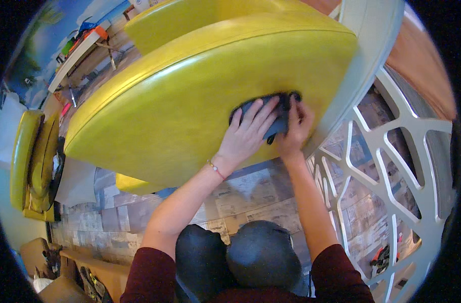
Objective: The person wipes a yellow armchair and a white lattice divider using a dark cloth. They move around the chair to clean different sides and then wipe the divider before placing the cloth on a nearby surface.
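Observation:
A small dark blue and black pouch or case lies against the outer side of a large yellow upholstered panel. My left hand rests flat on the pouch with its fingers spread. At the pouch's right edge, the fingers of my right hand are pinched on its black border. What exactly they grip there is blurred.
A white openwork partition stands at the right beside a pale upholstered edge. A narrow table with colourful items is at the upper left. Yellow cushions stand at the far left, brown furniture below.

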### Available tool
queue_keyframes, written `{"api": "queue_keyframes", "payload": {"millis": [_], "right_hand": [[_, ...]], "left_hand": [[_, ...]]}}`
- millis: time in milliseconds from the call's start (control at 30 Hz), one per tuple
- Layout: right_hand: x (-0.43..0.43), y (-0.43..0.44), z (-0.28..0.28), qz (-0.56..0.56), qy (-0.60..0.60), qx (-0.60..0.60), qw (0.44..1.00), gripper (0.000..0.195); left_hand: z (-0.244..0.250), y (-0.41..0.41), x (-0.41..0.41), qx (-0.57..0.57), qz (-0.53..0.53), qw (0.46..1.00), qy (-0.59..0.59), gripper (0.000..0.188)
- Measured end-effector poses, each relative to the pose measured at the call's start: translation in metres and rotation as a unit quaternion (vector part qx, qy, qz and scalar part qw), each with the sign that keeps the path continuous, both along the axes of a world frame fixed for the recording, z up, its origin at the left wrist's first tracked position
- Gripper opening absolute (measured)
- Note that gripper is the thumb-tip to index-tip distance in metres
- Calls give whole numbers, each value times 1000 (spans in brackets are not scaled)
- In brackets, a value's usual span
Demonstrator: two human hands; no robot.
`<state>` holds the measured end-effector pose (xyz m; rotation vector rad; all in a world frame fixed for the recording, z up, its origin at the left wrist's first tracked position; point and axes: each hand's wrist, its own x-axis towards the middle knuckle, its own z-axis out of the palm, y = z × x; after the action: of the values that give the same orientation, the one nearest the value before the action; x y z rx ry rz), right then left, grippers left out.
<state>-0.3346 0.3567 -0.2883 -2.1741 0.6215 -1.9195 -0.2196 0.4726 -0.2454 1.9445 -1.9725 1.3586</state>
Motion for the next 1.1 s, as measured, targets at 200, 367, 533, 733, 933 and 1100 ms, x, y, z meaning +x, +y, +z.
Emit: {"api": "queue_keyframes", "payload": {"millis": [200, 367, 533, 733, 933, 1100], "right_hand": [[-28, 35, -139, 99, 156, 125, 975, 67], [-23, 12, -104, 36, 12, 72, 997, 66], [-18, -34, 17, -34, -66, -34, 997, 54], [-24, -63, -106, -106, 2, -19, 994, 51], [-37, -21, -192, -55, 15, 215, 975, 67], [-26, -30, -101, -62, -18, 177, 982, 86]], "left_hand": [[-88, 38, 21, 238, -29, 968, -68, 61], [-39, 2, -7, 159, -38, 983, 83, 68], [27, -43, -41, -71, -21, 992, 101, 62], [-55, -65, -39, 123, -72, 987, 77, 67], [-112, -60, -33, 243, -92, 961, 95, 70], [-49, -74, -58, 50, -31, 995, 78, 65]]}}
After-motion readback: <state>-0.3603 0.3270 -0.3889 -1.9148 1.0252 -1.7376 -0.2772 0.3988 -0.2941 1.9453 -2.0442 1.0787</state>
